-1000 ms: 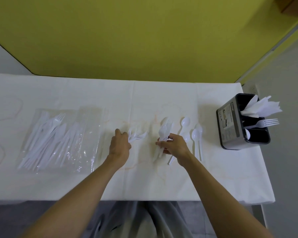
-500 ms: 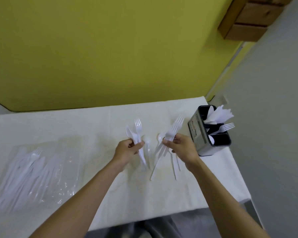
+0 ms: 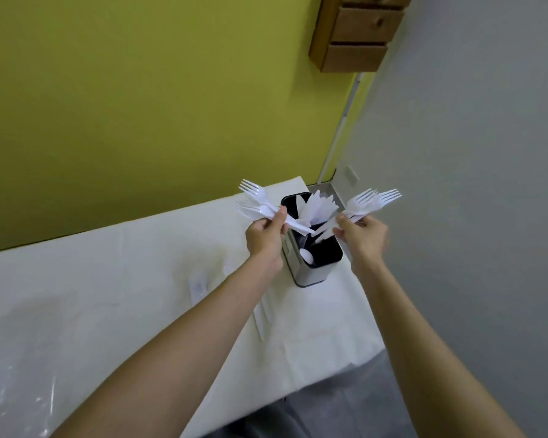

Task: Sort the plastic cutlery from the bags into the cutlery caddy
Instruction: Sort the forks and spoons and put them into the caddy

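Observation:
The black cutlery caddy (image 3: 310,273) stands near the right end of the white table (image 3: 108,295). White napkins (image 3: 318,205) stick out of its far compartment and a white spoon (image 3: 307,256) shows in the near one. My left hand (image 3: 264,237) grips a bunch of white plastic forks (image 3: 257,203), tines up and to the left, handles pointing over the caddy. My right hand (image 3: 363,237) holds another bunch of white forks (image 3: 369,200), tines to the right, handles angled down toward the caddy's opening.
Loose white cutlery (image 3: 263,314) lies on the table under my left forearm. A clear plastic bag (image 3: 16,399) shows at the bottom left. The table's right edge is just past the caddy; a grey wall and a wooden drawer unit (image 3: 358,30) stand beyond.
Both hands have lifted their forks off the table and moved right to just above the caddy. The view has swung right, so the bag is now at the lower left.

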Motion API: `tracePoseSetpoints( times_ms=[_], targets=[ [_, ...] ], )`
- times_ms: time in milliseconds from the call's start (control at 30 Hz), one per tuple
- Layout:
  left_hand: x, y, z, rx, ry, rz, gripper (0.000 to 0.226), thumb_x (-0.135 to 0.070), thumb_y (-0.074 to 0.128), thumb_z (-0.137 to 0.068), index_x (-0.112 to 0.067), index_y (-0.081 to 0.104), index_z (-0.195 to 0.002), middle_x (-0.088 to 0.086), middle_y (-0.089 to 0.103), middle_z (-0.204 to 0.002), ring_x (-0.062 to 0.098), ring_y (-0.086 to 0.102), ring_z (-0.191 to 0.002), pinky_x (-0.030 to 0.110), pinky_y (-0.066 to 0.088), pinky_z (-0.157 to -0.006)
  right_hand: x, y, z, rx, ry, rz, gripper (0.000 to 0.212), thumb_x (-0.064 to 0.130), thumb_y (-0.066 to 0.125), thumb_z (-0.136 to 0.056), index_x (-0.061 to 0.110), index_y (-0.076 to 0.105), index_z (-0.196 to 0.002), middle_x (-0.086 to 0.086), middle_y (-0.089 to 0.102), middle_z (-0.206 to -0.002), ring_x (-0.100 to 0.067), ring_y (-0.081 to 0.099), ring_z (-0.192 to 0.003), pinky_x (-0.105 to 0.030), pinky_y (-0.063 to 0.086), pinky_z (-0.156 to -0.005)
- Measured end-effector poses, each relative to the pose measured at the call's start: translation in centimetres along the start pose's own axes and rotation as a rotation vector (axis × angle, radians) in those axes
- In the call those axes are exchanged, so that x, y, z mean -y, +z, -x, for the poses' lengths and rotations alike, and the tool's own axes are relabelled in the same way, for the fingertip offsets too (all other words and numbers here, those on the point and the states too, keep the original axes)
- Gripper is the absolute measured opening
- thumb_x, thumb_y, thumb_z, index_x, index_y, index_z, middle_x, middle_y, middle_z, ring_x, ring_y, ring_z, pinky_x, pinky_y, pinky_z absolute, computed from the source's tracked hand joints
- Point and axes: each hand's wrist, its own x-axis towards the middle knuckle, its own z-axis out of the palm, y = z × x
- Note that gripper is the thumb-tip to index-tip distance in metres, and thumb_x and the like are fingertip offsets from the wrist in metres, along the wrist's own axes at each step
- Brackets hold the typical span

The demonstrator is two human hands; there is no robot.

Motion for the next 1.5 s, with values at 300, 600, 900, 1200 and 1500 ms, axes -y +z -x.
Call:
tracePoseSetpoints(
  times_ms=[300, 600, 900, 1200, 1500],
  targets=[
    [2.0, 0.4, -0.3, 0.101, 0.428, -0.712, 0.034, -0.038, 0.068, -0.087, -0.005, 0.069, -0.081, 0.004, 0.07, -0.072, 0.018, 0.062, -0.07, 0.021, 0.043, -0.059, -1.0, 0.6, -0.1, 0.125, -0.233, 0.454, 0.027, 0.026, 0.07, -0.086, 0.005, 0.066, -0.068, -0.005, 0.065, -0.063, -0.015, 0.053, -0.058, -0.026, 0.04, -0.054],
    [1.7, 0.3, -0.8, 0.283, 0.608, -0.933, 0.025, -0.019, 0.072, -0.084, -0.004, 0.066, -0.104, 0.009, 0.074, -0.092, 0.023, 0.068, -0.085, 0.033, 0.054, -0.076, -0.9, -0.9, -0.6, 0.429, -0.356, 0.57, 0.029, 0.019, 0.078, -0.079, 0.014, 0.066, -0.105, 0.007, 0.071, -0.088, -0.004, 0.065, -0.081, 0.001, 0.043, -0.062],
    [2.2, -0.2, -0.4, 0.404, 0.569, -0.922, 0.037, -0.012, 0.077, -0.078, -0.009, 0.05, -0.104, 0.006, 0.072, -0.099, 0.022, 0.069, -0.087, 0.037, 0.056, -0.082, -2.0, -1.1, 0.9, 0.483, -0.359, 0.465, 0.05, 0.011, 0.062, -0.076, 0.016, 0.057, -0.125, 0.003, 0.065, -0.115, -0.007, 0.062, -0.1, -0.014, 0.049, -0.076],
    [1.6, -2.4, -0.1, 0.41, 0.521, -0.839, 0.058, -0.014, 0.079, -0.078, -0.009, 0.056, -0.13, 0.002, 0.063, -0.11, 0.01, 0.065, -0.093, 0.011, 0.047, -0.084, -3.1, -0.7, 1.9, 0.312, -0.434, 0.484, 0.052, -0.012, 0.042, -0.08, 0.011, 0.061, -0.122, -0.002, 0.062, -0.122, -0.006, 0.057, -0.102, -0.018, 0.048, -0.087],
    [1.1, -9.8, -0.9, 0.126, 0.583, -0.839, 0.021, -0.013, 0.056, -0.096, -0.01, 0.064, -0.115, 0.0, 0.068, -0.111, 0.005, 0.059, -0.091, -0.003, 0.04, -0.073, -3.8, 3.0, 6.6, 0.24, -0.834, 0.29, 0.019, -0.012, 0.057, -0.083, 0.002, 0.067, -0.091, -0.003, 0.068, -0.086, -0.019, 0.067, -0.073, -0.021, 0.053, -0.065]
  ],
)
